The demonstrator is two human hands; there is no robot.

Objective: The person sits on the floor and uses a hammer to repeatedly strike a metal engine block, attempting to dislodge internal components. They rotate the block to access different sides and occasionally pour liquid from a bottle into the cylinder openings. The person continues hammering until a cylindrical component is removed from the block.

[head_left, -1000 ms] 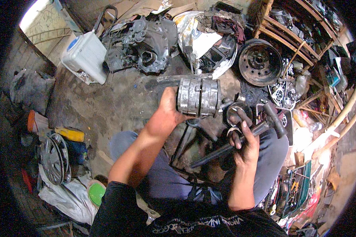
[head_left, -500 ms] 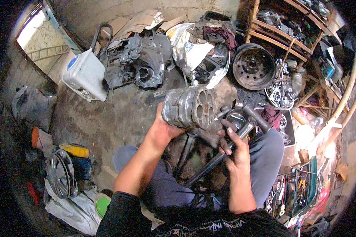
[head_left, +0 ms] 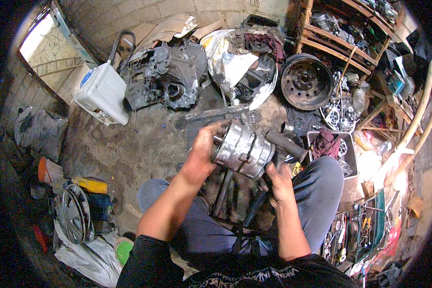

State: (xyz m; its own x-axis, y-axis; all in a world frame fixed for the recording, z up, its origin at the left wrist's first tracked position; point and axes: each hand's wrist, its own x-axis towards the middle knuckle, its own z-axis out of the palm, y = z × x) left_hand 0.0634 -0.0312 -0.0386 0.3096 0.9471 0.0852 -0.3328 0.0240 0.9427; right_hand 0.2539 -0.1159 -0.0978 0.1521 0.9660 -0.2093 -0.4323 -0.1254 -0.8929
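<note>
My left hand (head_left: 204,146) is closed round the left end of a silvery metal cylinder block (head_left: 244,152), with a dark strip along its side. The block is tilted above my lap, its bored end face turned out of sight. My right hand (head_left: 280,185) is at the block's lower right end, thumb up against it. That hand also grips a hammer, whose dark head (head_left: 287,145) shows just beyond the block and whose handle (head_left: 256,209) slants down between my knees. Most of the right fingers are hidden. Dark metal bars stand below the block.
A greasy gearbox housing (head_left: 170,72) and a white jug (head_left: 102,93) stand beyond on the stained floor. A steel wheel rim (head_left: 307,80) lies far right, near a tray (head_left: 352,144) of parts and rag. A toolbox (head_left: 365,225) is at right; wheel covers (head_left: 73,213) lie left.
My left hand has turned the cylinder block, swinging its bored face out of view, and brought it slightly right and down. The right hand and hammer have moved in against it, the hammer head shifting left.
</note>
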